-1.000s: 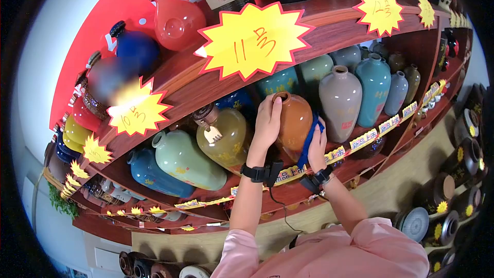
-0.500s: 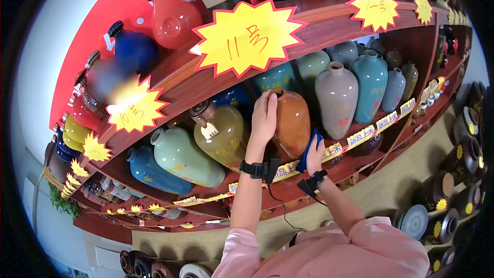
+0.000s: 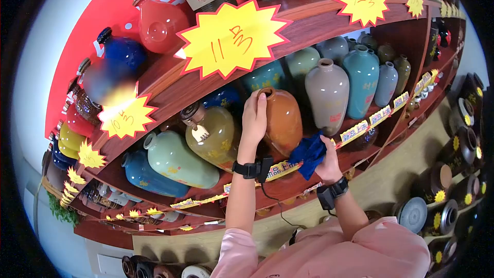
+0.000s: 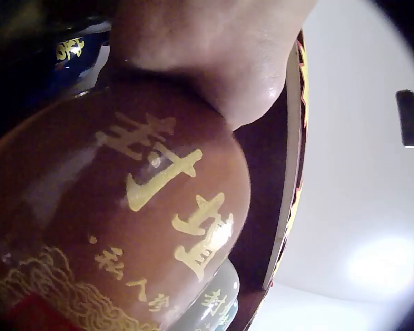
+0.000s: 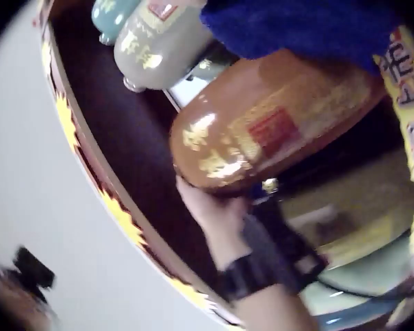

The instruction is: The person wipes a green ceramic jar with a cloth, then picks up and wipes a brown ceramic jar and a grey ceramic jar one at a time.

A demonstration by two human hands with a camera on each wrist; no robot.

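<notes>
A glossy brown ceramic wine jar (image 3: 282, 122) stands tilted on the middle shelf, its round mouth uppermost. My left hand (image 3: 254, 119) grips it by the neck and shoulder, thumb beside the mouth. Gold characters and a red square mark the jar's body (image 5: 262, 127). Low at the jar's right side, my right hand (image 3: 328, 163) holds a bunched dark blue cloth (image 3: 310, 155). The cloth hangs over the shelf's front edge and overlaps the jar's base in the head view. In the right wrist view the cloth (image 5: 283, 27) covers the jar's lower end.
Close on the right stands a grey jar (image 3: 327, 95), with a teal jar (image 3: 361, 82) beyond it. An olive jar (image 3: 213, 136) with a small tag is on the left. Yellow star price signs (image 3: 234, 40) stick out from the upper shelf edge. Label strips (image 3: 355, 133) line the lower edge.
My right hand has moved down with the blue cloth, from the jar's right side to its base, and the cloth has spread out. My left hand stays at the jar's neck.
</notes>
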